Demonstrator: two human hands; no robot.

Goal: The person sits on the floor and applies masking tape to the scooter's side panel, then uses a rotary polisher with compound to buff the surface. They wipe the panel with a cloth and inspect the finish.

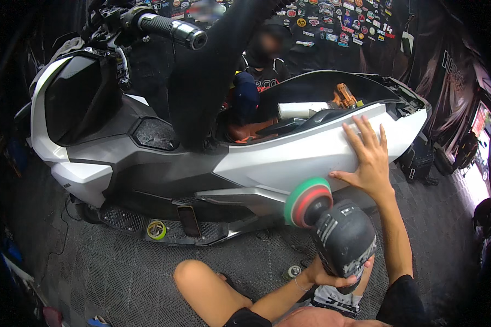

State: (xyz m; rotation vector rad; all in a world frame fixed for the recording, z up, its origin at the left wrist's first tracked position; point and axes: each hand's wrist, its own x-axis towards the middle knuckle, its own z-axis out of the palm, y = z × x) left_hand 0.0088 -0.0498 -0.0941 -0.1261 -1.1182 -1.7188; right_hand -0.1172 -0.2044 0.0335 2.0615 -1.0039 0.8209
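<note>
A silver and black scooter (251, 166) stands side-on in front of me. My left hand (330, 275) is wrapped round the body of a black cordless polisher (343, 234), a bracelet on its wrist. The polisher carries a round pad (295, 203), green at the rim and red toward the middle, blurred. This pad is at the lower edge of the scooter's silver rear side panel (273, 169); whether it presses on it I cannot tell. My right hand (370, 158) lies on the same panel, to the right of the pad, fingers spread.
The raised seat (207, 82) exposes a compartment with a white cylinder (303, 109) and an orange tool (344, 96). A phone (189, 220) and yellow tape roll (156, 230) rest on the footboard. Another person (264, 62) is behind the scooter. A small can (294, 271) stands on the floor.
</note>
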